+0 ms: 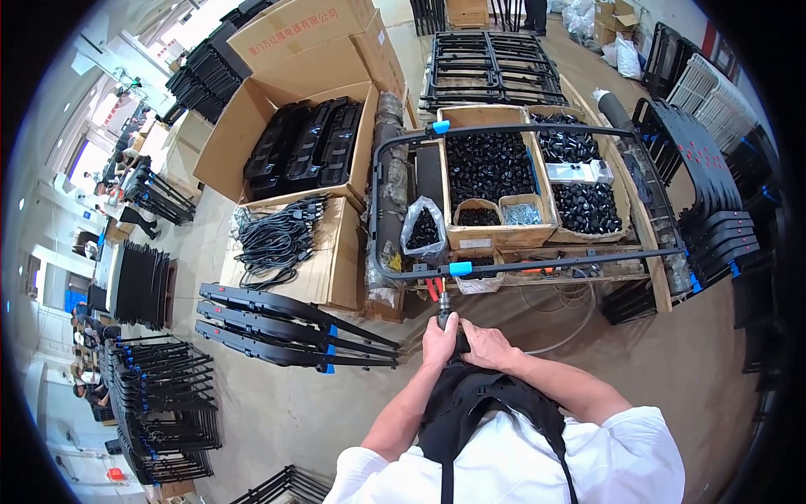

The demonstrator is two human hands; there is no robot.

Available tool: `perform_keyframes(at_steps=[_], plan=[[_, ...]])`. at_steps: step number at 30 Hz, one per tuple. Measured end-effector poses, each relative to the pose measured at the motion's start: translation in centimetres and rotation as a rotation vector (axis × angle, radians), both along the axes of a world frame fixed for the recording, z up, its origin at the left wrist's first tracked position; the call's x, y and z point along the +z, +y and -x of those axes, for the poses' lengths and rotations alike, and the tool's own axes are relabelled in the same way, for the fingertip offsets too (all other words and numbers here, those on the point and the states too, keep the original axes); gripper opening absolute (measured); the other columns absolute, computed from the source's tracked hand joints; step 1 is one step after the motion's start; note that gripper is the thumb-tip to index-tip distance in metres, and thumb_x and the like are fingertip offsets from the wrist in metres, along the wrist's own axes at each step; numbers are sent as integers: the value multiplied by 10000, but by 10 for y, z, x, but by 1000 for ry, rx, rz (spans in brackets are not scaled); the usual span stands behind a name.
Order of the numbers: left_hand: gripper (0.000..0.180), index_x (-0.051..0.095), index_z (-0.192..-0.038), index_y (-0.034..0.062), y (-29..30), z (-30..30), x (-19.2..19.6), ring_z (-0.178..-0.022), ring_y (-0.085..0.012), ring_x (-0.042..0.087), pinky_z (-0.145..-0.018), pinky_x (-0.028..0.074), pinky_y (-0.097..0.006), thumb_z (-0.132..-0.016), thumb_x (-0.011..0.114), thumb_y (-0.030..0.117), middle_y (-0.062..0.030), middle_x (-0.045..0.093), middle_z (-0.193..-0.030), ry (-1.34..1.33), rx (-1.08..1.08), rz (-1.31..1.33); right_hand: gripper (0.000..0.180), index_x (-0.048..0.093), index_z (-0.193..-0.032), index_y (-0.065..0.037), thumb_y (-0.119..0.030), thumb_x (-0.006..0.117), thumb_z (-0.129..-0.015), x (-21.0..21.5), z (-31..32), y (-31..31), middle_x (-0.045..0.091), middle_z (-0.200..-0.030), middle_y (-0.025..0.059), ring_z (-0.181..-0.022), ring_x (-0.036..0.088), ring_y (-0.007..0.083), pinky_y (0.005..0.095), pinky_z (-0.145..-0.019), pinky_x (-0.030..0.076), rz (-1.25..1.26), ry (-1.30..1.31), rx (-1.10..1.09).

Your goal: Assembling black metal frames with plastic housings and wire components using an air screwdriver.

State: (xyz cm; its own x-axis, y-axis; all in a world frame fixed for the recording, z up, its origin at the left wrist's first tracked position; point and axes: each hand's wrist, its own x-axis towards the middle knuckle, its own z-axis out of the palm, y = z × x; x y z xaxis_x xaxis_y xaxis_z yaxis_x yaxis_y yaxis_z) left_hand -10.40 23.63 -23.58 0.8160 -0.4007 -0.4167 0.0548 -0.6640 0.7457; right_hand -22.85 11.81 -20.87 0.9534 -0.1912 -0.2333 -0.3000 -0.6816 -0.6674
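My left hand (pixel 438 339) is closed around a power screwdriver (pixel 444 304), its metal nose pointing away from me toward the bench. Close against it, my right hand (pixel 489 346) has its fingers curled at a dark part between the two hands; what they grip is mostly hidden. Just beyond the tool's nose show red handles (pixel 432 289), perhaps of pliers. A black tubular frame (pixel 537 264) with rounded corners lies across the bench, above the parts boxes. Blue pads (pixel 460 269) are wrapped on its near and far bars.
Wooden-sided boxes hold black plastic parts (pixel 491 164) and silver screws (pixel 521 214). A plastic bag (pixel 424 228) of small parts stands left of them. Black cables (pixel 284 239) lie on a carton; stacked black curved parts (pixel 269 323) sit nearer. A hose (pixel 579 323) curves at right.
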Motion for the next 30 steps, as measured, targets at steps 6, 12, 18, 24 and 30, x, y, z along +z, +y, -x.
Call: perform_keyframes(at_steps=[6, 12, 18, 24, 30], plan=[[580, 667, -1154, -17, -4, -6, -1, -998, -332, 721, -901, 541, -447, -998, 669, 541, -219, 743, -1042, 5, -6, -7, 893, 363, -1499, 29, -267, 825, -795, 4, -5, -4, 694, -1222, 323, -1121, 687, 478, 529, -961, 563, -12, -15, -4], [589, 661, -1139, -20, -9, -8, 4, -990, -345, 724, -891, 543, -453, -997, 669, 552, -233, 743, -1047, 15, -13, -33, 810, 418, -1441, 23, -273, 822, -805, 6, -6, -5, 684, -1198, 300, -1106, 683, 477, 530, -951, 563, 0, -28, -31], [601, 675, -1118, -22, -7, -7, 2, -988, -360, 724, -891, 542, -461, -991, 674, 566, -241, 747, -1051, 23, 15, 19, 526, 543, -1197, 12, -216, 819, -811, 3, -8, 2, 554, -1177, 227, -1109, 640, 452, 538, -924, 556, 72, -130, 51], [594, 681, -1095, -28, -2, -3, -2, -976, -330, 722, -886, 542, -448, -996, 672, 558, -224, 745, -1029, 3, 3, 6, 517, 537, -1211, -7, -176, 817, -810, 1, -2, 5, 548, -1215, 222, -1147, 634, 444, 539, -952, 546, 25, -103, 50], [587, 678, -1100, -25, 4, 2, -1, -972, -331, 720, -884, 542, -454, -997, 673, 553, -223, 743, -1024, 3, -3, 8, 495, 537, -1200, -4, -168, 795, -811, 0, 2, 10, 548, -1203, 232, -1143, 631, 452, 541, -955, 542, 11, -92, 43]])
